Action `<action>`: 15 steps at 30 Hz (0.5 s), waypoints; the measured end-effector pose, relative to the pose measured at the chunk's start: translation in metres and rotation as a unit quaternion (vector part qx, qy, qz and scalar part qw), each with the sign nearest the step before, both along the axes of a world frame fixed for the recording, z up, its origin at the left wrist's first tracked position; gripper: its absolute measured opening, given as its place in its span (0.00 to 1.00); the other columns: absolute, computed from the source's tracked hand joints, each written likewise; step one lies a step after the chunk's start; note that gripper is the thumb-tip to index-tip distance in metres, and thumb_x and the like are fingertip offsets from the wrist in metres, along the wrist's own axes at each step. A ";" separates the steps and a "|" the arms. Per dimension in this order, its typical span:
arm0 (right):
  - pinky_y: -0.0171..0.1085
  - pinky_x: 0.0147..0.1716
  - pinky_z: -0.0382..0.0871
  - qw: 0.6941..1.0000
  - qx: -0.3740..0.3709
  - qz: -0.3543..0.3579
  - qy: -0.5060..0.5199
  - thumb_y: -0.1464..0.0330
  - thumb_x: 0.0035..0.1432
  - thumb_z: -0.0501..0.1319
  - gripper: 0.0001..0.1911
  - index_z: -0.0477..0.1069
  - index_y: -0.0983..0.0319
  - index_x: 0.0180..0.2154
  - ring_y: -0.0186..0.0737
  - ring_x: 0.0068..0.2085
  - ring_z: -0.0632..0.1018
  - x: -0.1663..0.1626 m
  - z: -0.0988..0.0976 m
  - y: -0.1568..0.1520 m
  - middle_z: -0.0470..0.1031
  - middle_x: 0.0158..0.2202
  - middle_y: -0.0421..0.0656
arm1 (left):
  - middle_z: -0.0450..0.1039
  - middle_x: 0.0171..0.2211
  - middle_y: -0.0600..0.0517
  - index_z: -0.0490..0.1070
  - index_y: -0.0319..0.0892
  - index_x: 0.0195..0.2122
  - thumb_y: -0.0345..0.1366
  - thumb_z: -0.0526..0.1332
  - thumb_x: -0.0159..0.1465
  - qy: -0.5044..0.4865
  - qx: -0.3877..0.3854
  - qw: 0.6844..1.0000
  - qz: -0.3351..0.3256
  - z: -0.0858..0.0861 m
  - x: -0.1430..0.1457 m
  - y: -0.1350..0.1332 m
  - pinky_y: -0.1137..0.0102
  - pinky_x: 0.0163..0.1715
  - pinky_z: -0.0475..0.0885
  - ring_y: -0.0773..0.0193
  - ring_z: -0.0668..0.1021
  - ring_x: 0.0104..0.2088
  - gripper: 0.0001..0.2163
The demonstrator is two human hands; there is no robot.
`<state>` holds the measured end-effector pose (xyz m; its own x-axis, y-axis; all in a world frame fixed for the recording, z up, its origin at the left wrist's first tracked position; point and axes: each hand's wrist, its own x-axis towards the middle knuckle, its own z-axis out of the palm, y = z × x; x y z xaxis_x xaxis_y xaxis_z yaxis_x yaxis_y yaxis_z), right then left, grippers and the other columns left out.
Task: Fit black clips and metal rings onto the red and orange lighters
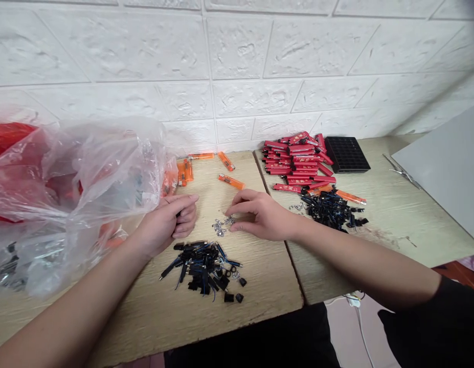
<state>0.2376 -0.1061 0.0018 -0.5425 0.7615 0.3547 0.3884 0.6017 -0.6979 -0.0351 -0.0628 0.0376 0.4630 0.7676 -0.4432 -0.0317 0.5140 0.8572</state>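
Observation:
My left hand (pixel 174 219) is closed, fingers curled in and thumb lying along the top. A bit of something dark shows between its fingers, too small to name. My right hand (pixel 262 214) reaches in from the right with thumb and forefinger apart, at a little heap of tiny silvery metal parts (pixel 220 227) on the table. Just below both hands lies a pile of black plastic pieces with blue wires (pixel 202 263). Beyond the hands are a few loose orange lighters (pixel 231 181).
Clear plastic bags (pixel 117 148) with red and orange contents fill the left side. Red lighter-like cases (pixel 298 161) are heaped at the back right, beside a black gridded tray (pixel 346 154). More black parts (pixel 331 209) lie nearer. Tweezers (pixel 401 171) rest at far right.

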 end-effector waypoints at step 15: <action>0.43 0.47 0.78 0.999 0.029 0.022 0.013 0.68 0.72 0.68 0.06 0.85 0.62 0.43 0.41 0.42 0.81 -0.003 -0.002 0.007 0.82 0.40 0.47 | 0.52 0.18 0.59 0.56 0.42 0.21 0.45 0.73 0.64 -0.006 0.003 1.000 0.006 0.000 0.000 0.001 0.79 0.12 0.50 0.75 0.57 0.15 0.26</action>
<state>0.2348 -0.0992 -0.0002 -0.5651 0.7148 0.4119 0.3418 0.6573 -0.6717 -0.0348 -0.0622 0.0379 0.4589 0.7760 -0.4327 -0.0488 0.5083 0.8598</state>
